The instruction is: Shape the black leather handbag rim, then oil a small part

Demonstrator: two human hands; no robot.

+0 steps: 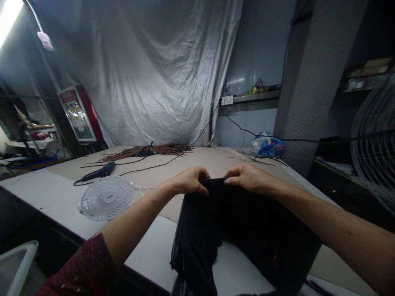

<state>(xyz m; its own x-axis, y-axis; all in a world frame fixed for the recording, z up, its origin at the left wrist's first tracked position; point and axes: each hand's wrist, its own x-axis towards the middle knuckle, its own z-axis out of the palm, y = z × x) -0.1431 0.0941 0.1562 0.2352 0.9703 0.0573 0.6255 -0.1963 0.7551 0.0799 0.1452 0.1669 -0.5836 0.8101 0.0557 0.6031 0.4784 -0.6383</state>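
Observation:
A piece of black cloth (247, 222) hangs down in front of me over the table's near side. Its top edge is pinched between the thumb and fingers of my left hand (193, 181). A short way to the right, my right hand (247, 176) pinches the same edge. Between the two hands the edge runs nearly straight. The cloth's left side falls in folds, and its lower part leaves the frame. What kind of article it is cannot be made out.
On the table (148, 234) lie a white fan (106, 198), a dark handheld tool (98, 172) with a cord, and a bundle of brown strips (154, 151). A plastic bag (267, 144) sits at the back right. A large wire fan guard (375, 139) stands at the right.

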